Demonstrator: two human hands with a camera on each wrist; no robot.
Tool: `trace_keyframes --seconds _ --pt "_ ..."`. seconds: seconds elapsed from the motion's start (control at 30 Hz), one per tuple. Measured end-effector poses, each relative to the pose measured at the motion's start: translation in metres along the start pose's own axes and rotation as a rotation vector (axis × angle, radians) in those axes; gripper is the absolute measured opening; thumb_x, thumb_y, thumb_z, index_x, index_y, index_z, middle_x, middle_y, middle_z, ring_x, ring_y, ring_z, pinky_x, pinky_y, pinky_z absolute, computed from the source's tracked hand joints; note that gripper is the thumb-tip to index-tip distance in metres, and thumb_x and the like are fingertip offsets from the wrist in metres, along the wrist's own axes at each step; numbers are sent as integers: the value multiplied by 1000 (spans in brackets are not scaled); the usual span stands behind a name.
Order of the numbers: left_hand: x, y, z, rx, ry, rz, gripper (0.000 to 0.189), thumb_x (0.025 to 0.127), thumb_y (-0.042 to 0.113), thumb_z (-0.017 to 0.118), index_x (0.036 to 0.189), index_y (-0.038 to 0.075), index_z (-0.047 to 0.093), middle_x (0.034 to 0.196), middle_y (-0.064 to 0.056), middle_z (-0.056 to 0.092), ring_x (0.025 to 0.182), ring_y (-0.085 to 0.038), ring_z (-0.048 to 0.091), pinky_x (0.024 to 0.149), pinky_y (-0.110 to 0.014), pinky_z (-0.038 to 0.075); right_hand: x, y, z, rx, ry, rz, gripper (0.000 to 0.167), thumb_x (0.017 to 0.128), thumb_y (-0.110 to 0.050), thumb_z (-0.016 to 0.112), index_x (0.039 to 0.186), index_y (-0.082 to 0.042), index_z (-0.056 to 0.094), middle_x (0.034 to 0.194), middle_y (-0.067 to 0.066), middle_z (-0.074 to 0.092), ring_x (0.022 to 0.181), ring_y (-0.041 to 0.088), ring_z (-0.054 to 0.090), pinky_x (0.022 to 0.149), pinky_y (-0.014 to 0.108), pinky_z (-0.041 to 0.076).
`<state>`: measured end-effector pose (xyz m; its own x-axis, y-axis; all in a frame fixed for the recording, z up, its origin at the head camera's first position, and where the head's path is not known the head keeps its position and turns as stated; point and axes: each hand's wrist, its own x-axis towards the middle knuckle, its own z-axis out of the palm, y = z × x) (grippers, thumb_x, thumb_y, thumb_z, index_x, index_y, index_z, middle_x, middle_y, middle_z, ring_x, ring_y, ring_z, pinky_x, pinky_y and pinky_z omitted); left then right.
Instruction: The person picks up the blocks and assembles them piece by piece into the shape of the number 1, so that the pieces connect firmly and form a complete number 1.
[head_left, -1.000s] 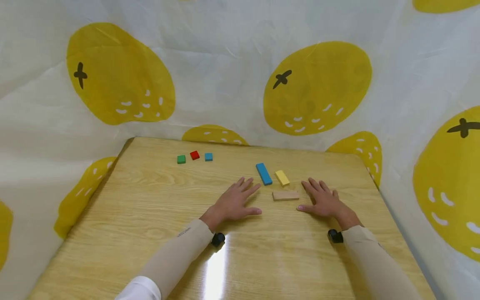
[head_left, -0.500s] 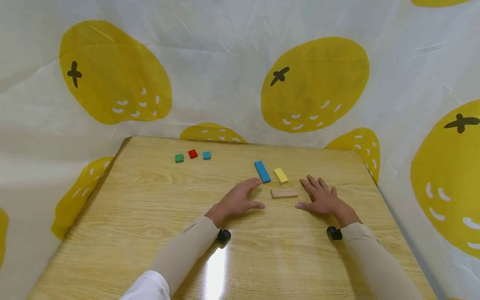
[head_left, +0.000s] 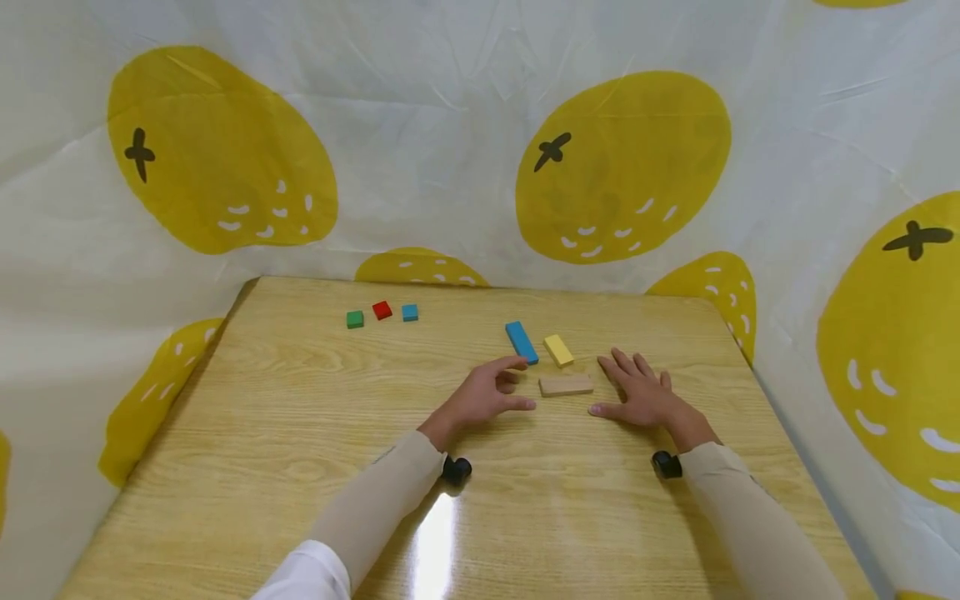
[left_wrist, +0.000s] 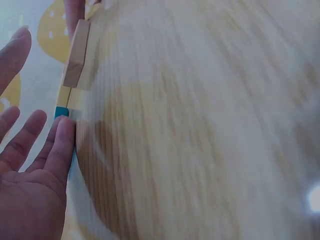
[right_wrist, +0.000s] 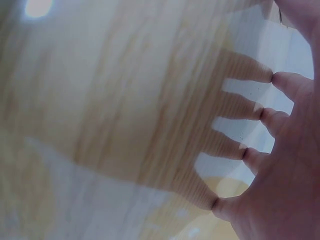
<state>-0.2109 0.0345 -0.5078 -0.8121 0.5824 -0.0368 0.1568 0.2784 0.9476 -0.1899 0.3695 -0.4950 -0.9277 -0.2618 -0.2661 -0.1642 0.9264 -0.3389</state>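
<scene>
My left hand (head_left: 486,395) hovers just left of a plain wooden block (head_left: 566,385), thumb and fingers spread apart with nothing between them. Its fingertips overlap the near end of a long blue block (head_left: 521,340) in the head view. The left wrist view has the wooden block (left_wrist: 78,55) beyond those fingers and a bit of the blue block (left_wrist: 61,111) right at the fingertips. Just right of the blue block lies a shorter yellow block (head_left: 558,350). My right hand (head_left: 640,395) rests on the table right of the wooden block, fingers spread, fingertips touching the surface (right_wrist: 150,100).
Toward the back left of the wooden table (head_left: 300,433) lie three small square blocks: green (head_left: 355,319), red (head_left: 382,310) and blue (head_left: 409,312). A white cloth (head_left: 427,167) printed with yellow fruit hangs behind the table and along its sides.
My left hand has moved slightly right toward the wooden block, and its spread fingers have turned and drawn in above the thumb. The right hand and the blocks stay in place.
</scene>
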Motion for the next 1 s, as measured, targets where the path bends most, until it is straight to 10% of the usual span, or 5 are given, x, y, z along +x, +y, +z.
trace_keyframes --seconds 0.73,1.0 --pt "18 4 12 -289 72 -137 68 90 11 82 151 6 52 146 -16 60 121 -25 67 87 -33 63 2 3 3 16 9 -3 103 92 -66 68 167 -13 21 175 21 6 157 59 1 110 89 -1" --pt "25 7 19 -332 70 -181 56 90 5 80 142 0 61 143 -17 64 93 -14 73 82 -33 64 1 2 3 11 12 3 103 92 -66 68 167 -14 21 175 21 7 157 58 1 111 88 -1"
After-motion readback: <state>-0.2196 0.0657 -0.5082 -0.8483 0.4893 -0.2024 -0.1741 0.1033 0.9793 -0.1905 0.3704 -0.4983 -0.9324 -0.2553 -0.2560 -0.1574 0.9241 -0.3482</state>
